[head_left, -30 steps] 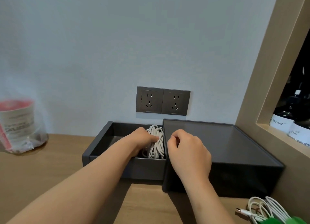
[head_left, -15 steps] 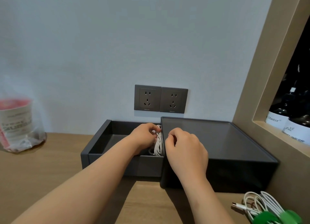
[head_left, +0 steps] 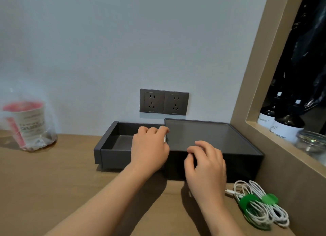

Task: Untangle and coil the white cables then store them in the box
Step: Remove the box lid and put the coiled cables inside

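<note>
At 12 o'clock on the table (head_left: 53, 182), box (head_left: 211, 135): dark grey casing against the wall, its drawer (head_left: 112, 142) pulled out toward 9 o'clock.
my left hand (head_left: 150, 147): inside the drawer at its 3 o'clock end, knuckles up, fingers curled round the white cable (head_left: 165, 139).
white cable: in the drawer, right at the casing's mouth; only a sliver shows beside my fingertips, the rest is hidden under my hand.
my right hand (head_left: 206, 165): over the casing's front edge, fingers loosely bent, tips resting on the top; it grasps nothing.
coiled cable (head_left: 261, 214): white, bound by two green ties (head_left: 247, 200), lying on the table at 4 o'clock from the box, outside it.
sockets (head_left: 164, 102): two grey plates on the wall, at 12 o'clock above the box.
cup (head_left: 26, 122): red-topped, inside a clear bag, at 9 o'clock, well apart from the drawer.
bottles (head_left: 282, 128): dark, white-labelled, in the niche at 3 o'clock, with a glass bowl (head_left: 312, 142) beside them.
</note>
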